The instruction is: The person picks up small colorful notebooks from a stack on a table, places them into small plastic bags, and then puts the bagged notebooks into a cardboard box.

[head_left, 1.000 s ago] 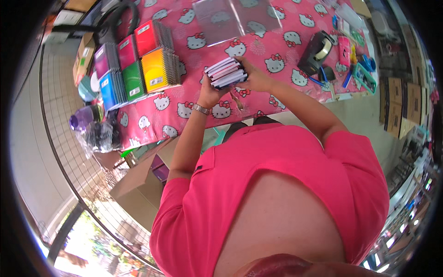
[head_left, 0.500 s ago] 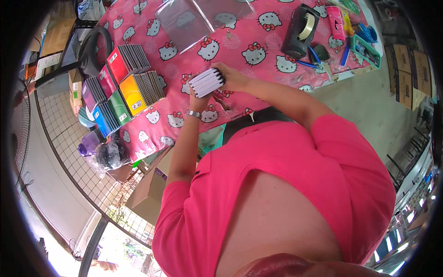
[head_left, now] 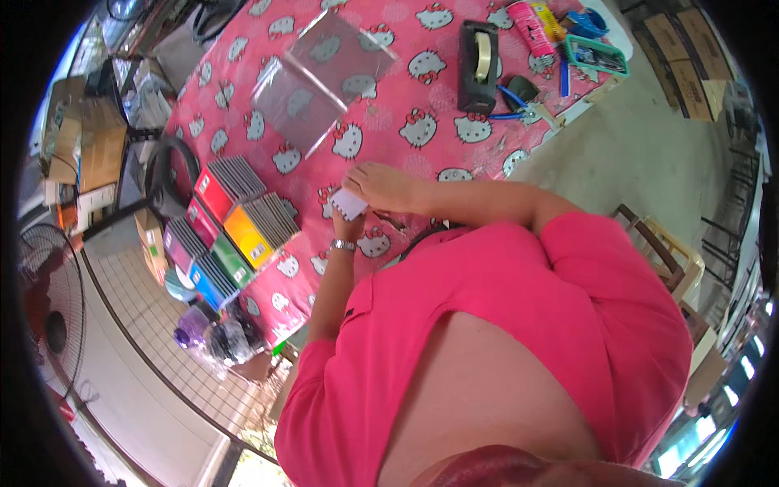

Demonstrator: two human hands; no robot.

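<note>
Close in front of my body, above the near edge of the table, my left hand grips a small stack of notebooks from below. White page edges show on the stack, with dark marks along one side. My right hand is closed over the top and far side of the same stack, hiding much of it. To the left on the table stand rows of small spiral notebooks, with red, yellow, green, purple and blue covers.
Clear plastic sheets lie on the pink patterned tablecloth. At the far right are a black tape dispenser, blue-handled pliers, a pink tube and a green tray. A purple bottle and plastic bags sit by the left edge.
The view has turned and shifted, so the table items appear displaced. The held stack has tilted and shows less of its edges. My right hand now covers more of its top.
</note>
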